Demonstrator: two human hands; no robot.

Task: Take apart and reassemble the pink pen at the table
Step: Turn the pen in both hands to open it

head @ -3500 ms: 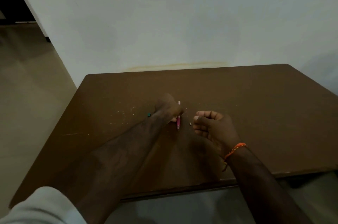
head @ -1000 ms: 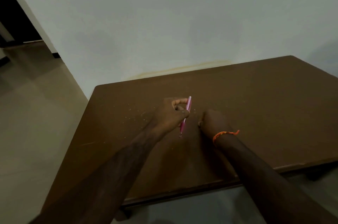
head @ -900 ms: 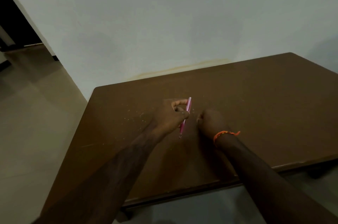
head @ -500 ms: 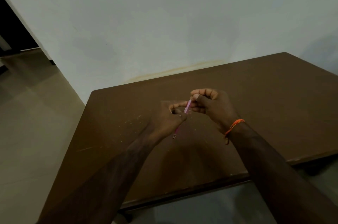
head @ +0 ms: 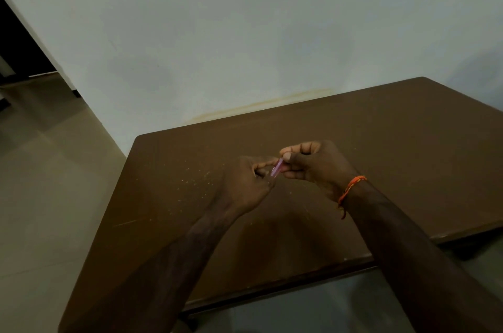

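Both hands are raised just above the brown table [head: 381,142], meeting over its middle with the pink pen [head: 277,170] between them. The left hand [head: 246,185] is curled tight around the pen's lower part, hiding most of the barrel. The right hand [head: 315,164], with an orange thread bracelet [head: 351,188] at the wrist, pinches the upper end between thumb and forefinger, other fingers folded in.

Table [head: 381,147] bare all round; only both forearms cross near edge; wall [head: 245,33] bounds far side.
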